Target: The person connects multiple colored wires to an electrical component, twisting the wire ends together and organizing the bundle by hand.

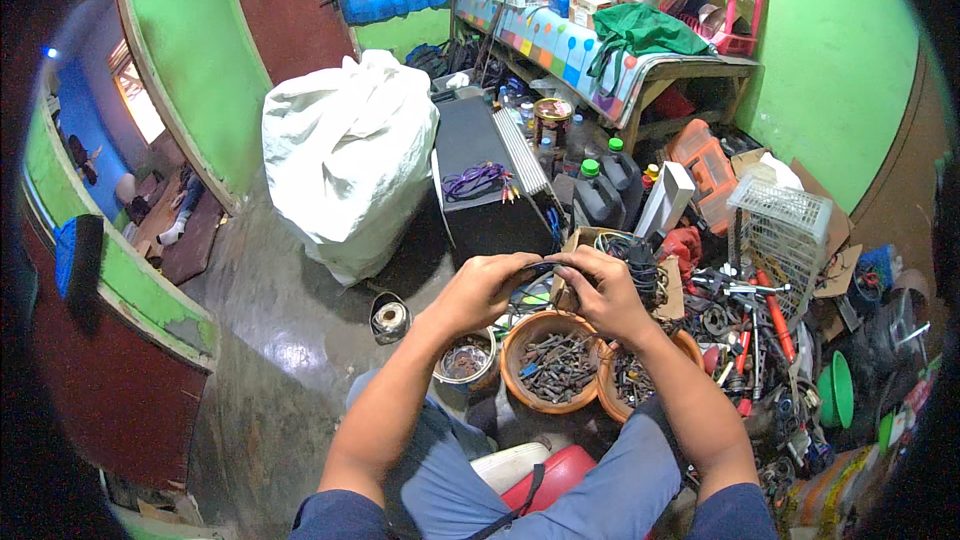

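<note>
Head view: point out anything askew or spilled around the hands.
Right of the hands, hand tools lie heaped loose on the floor, and a white wire basket tilts over them. The bowls of bolts sit upright, unspilled.

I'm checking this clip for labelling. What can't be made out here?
Head view only:
- Dark thin piece held between left hand and right hand: too small, fingers cover its ends.
- Small parts in the middle clay bowl: too fine to identify.
- Right-hand clay bowl: mostly hidden by the right forearm.
</note>
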`<state>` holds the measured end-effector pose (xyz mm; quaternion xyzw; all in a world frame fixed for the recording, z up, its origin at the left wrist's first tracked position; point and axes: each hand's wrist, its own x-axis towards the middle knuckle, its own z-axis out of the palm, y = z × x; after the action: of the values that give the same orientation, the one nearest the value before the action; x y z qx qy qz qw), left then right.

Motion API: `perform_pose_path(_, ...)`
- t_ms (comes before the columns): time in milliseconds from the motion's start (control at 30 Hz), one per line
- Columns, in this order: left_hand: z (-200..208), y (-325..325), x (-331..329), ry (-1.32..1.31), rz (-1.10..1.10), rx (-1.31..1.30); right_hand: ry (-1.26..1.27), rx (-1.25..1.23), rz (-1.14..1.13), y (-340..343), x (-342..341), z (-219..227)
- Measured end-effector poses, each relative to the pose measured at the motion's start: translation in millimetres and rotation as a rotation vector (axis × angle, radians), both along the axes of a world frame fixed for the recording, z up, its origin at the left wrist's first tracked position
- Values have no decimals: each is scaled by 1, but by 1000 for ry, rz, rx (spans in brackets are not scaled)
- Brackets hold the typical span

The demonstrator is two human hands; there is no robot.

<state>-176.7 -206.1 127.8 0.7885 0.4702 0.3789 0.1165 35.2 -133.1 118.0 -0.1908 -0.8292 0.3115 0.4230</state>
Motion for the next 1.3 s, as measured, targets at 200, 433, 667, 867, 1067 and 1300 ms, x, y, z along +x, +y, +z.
perform_pose_path(200, 14, -13, -17, -70, 6, 69, 26, -49, -8, -28, -18, 30)
perform_pose_path(433, 30, -56, -56, -63, 259, -27, 100, -53, -20, -46, -79, 41)
perform_pose_path(667, 42, -95, -84, -447, 287, -100, 183, -193, 53, -63, -134, 40)
perform_pose_path(867, 44, -96, -97, -490, 232, 44, 24, 27, 108, -67, -130, 76)
perform_pose_path(1067, 39, -73, -89, -387, 287, -25, -46, 266, 67, -40, -118, 67)
perform_pose_path(1300, 8, -24, -70, -161, 224, -192, -140, 318, -19, 6, -80, 12)
